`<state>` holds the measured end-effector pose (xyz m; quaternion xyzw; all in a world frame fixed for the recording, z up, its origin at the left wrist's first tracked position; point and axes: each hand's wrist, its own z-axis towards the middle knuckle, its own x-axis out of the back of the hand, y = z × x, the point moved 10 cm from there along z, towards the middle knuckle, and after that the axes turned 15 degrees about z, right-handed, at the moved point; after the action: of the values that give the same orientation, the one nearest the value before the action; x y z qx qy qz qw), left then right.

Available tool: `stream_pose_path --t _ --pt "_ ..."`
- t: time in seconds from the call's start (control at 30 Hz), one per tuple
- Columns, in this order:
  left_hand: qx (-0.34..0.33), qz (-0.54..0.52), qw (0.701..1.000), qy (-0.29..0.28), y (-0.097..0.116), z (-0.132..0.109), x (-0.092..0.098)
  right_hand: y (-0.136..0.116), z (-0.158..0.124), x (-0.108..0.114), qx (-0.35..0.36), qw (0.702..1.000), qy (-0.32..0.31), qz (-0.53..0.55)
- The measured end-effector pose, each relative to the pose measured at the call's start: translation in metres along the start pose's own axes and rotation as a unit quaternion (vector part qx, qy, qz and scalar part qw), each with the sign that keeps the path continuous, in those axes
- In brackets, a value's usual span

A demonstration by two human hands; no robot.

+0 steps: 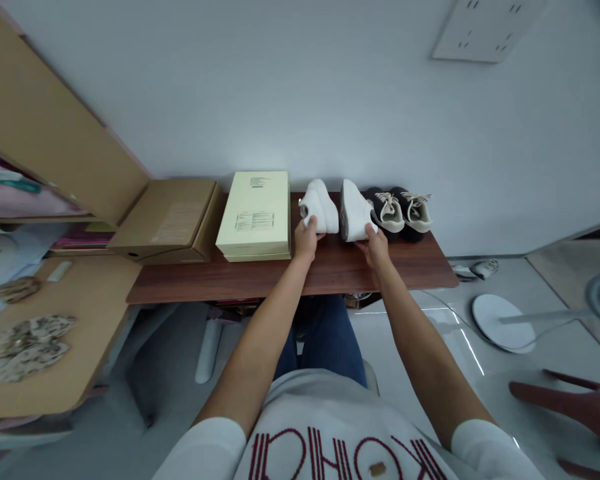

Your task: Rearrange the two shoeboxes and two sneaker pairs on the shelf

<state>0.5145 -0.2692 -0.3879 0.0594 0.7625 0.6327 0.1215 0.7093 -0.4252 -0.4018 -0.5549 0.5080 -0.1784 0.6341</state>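
Note:
A white shoe [323, 205] is gripped near its heel by my left hand [307, 239], tipped on its side over the dark wooden shelf board [260, 279]. My right hand [375, 245] is closed round the heel end of the matching white shoe [356, 212], whose sole faces left. Both toes point toward the wall, with a narrow gap between the shoes. Just right of them stands a pair of black shoes [405, 212] with cream laces. Left of my left hand lies a pale yellow shoebox [255, 212]. My fingertips are partly hidden behind the shoes.
A brown cardboard box [166, 223] sits at the board's left end. Further left, a light wooden desk [87, 320] holds patterned fabric [30, 347]. A standing fan's round white base [503, 323] is on the floor at right, near a reddish-brown chair or stool [575, 400].

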Motion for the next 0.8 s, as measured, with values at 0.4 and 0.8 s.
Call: stream_pose_path --t 0.4,0.8 --pt "-0.196 0.265 0.942 0.068 0.012 -0.087 0.004 -0.105 0.007 0.055 0.157 0.878 -0.007 -0.452" --pt "-0.202 0.419 0.869 -0.168 0.017 -0.067 -0.239 -0.125 0.092 0.142 0.109 0.961 0.101 -0.234"
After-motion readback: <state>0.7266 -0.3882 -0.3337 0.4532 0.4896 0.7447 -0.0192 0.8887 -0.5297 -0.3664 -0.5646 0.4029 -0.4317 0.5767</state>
